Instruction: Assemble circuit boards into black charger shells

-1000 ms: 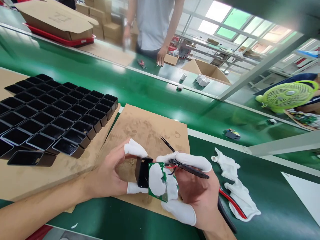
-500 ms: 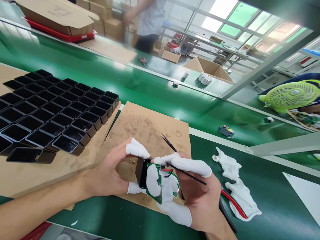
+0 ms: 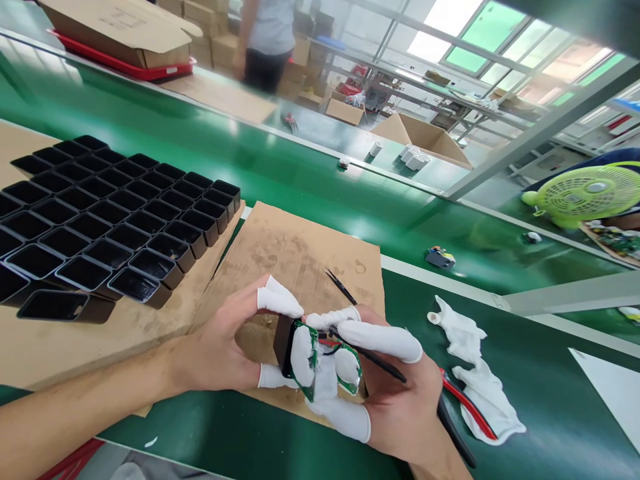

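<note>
My left hand (image 3: 235, 347), with white finger covers on thumb and finger, is closed around a small black plastic box (image 3: 283, 343). My right hand (image 3: 395, 373), also in white finger covers, grips a green circuit board assembly (image 3: 303, 357) with thick white filler on it. One board edge meets the box's open side; how far it reaches inside is hidden. Red and black wires (image 3: 330, 343) run between the boards. A thin black strip (image 3: 380, 360), cable or tool, crosses under my right fingers. Dark pointed tweezers (image 3: 340, 285) show beyond that hand, their rear end hidden.
Rows of open black boxes (image 3: 115, 220) stand on cardboard at left. Beneath my hands lies a cardboard sheet (image 3: 300, 247). Red-and-black-handled pliers (image 3: 470, 407) and crumpled white finger covers (image 3: 463, 333) lie at right. A green fan (image 3: 590, 193) and a walking person (image 3: 270, 40) are beyond.
The circuit board assembly has tilted and moved slightly left, closer against the black box. The person in the background has moved left. A small part on the far green belt has shifted left.
</note>
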`<state>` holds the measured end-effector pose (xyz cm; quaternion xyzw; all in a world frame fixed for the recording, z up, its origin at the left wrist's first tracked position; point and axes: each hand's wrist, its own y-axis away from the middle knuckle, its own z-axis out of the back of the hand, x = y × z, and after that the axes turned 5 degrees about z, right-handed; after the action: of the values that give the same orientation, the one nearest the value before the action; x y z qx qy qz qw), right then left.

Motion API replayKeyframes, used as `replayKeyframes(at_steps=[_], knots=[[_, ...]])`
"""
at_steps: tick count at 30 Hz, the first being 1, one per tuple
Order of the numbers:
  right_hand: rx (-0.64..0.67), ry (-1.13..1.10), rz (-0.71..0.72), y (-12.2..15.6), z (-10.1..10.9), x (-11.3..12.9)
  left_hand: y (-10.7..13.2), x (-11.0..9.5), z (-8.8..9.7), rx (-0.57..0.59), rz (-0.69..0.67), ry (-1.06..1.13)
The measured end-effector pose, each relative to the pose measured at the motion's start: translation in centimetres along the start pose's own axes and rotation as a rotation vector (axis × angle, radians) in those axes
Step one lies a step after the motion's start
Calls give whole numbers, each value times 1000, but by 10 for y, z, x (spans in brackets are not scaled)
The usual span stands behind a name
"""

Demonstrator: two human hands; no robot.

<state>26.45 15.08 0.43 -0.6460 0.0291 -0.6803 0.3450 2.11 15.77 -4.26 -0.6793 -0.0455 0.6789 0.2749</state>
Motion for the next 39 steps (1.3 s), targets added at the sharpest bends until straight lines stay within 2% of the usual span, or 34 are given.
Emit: replayKeyframes(at_steps=[6, 19, 39], knots=[[15, 20, 51, -4, -3, 2, -1, 1, 0, -5, -8, 8], [15, 56, 56, -2, -5, -1, -2, -7, 1, -6, 42, 32], [15, 76, 93, -4, -7, -1, -2, -2, 2, 7, 29, 42]])
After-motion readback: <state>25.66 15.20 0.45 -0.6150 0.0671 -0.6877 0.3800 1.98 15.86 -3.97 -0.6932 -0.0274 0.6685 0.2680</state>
